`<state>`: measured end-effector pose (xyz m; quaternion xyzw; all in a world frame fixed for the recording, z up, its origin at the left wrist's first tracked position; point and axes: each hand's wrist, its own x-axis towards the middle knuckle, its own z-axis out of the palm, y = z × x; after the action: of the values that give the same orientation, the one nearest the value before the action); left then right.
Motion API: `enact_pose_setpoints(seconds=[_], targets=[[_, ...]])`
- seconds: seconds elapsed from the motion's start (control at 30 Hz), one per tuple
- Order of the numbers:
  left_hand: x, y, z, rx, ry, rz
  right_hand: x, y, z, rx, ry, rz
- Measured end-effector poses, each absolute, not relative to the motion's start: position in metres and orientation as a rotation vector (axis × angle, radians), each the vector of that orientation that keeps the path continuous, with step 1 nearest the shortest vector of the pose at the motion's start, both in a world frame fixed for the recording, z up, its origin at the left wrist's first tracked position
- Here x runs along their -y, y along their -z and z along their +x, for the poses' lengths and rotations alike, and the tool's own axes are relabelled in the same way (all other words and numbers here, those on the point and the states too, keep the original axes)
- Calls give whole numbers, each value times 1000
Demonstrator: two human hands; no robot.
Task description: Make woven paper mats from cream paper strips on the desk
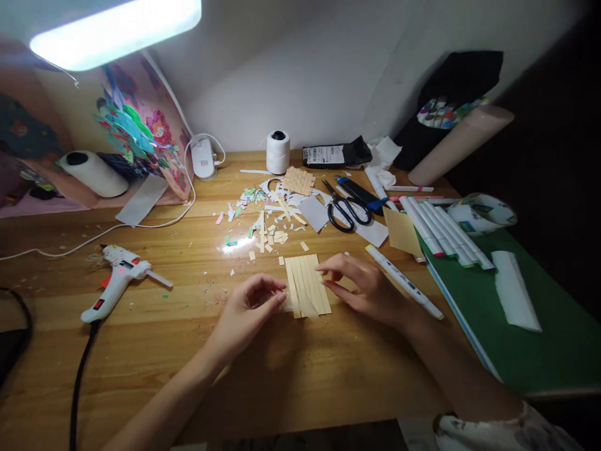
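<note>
Both hands meet over the tabletop (263, 388) at a panel of pale yellow strips (306, 275), which lies flat between them. Its strips run side by side, their long axis going from the near side to the far side and leaning slightly left at the far end. Across its near left part lies a thin, pale piece (307, 305), slanting toward the left hand (248, 312). That hand comes in from the near left, thumb and forefinger close together beside the panel; I cannot tell whether they grip the pale piece. From the right, the right hand (361, 287) arches palm down, thumb and forefinger parted at the panel's right edge — nothing is clasped there.

Wood grain shows around them, with paper scraps (280, 237) scattered beyond the panel and black-handled scissors (339, 200) farther right. A white glue gun (115, 282) lies well to the left, nozzle aimed away — its cord running nearward. Near the right hand is a marker (404, 282); past it, a green mat (526, 366). A lit lamp (117, 31) hangs before the pale wall (282, 81).
</note>
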<state>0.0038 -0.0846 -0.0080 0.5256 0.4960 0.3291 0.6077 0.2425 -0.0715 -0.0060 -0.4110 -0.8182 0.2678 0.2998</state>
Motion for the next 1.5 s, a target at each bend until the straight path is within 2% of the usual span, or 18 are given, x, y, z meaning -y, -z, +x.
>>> enact_pose_setpoints(seconds=[0.13, 0.2, 0.47, 0.57, 0.67, 0.73, 0.87, 0.93, 1.1, 1.2, 1.3, 1.5], targets=[[89, 3, 7, -1222, -730, 1353, 79, 1, 230, 1831, -1227, -1191], [91, 1, 9, -1223, -729, 1398, 84, 2, 221, 1783, -1303, -1224], [94, 3, 10, -1230, -713, 1582, 87, -1, 219, 1782, -1080, -1397], [94, 9, 9, -1175, -699, 1952, 74, -5, 240, 1622, -921, -1430], [91, 17, 12, -1040, -521, 2373, 60, -5, 263, 1373, -883, -1399], [89, 22, 16, -1011, -406, 2550, 54, -5, 273, 1232, -1019, -1361], [81, 26, 23, -983, -321, 2781, 51, -2, 275, 1085, -1560, -1390], [78, 26, 23, -910, -324, 2877, 50, 3, 271, 1051, -1672, -1430], [73, 17, 19, -1030, -454, 2866, 45, 10, 270, 1047, -1277, -1433], [78, 6, 20, -1190, -700, 2761, 46, 8, 271, 986, -1494, -1332], [89, -1, 22, -1121, -865, 2769, 47, 10, 268, 985, -1745, -1336], [115, 11, 20, -766, -628, 2989, 41, 16, 268, 888, -1280, -1224]])
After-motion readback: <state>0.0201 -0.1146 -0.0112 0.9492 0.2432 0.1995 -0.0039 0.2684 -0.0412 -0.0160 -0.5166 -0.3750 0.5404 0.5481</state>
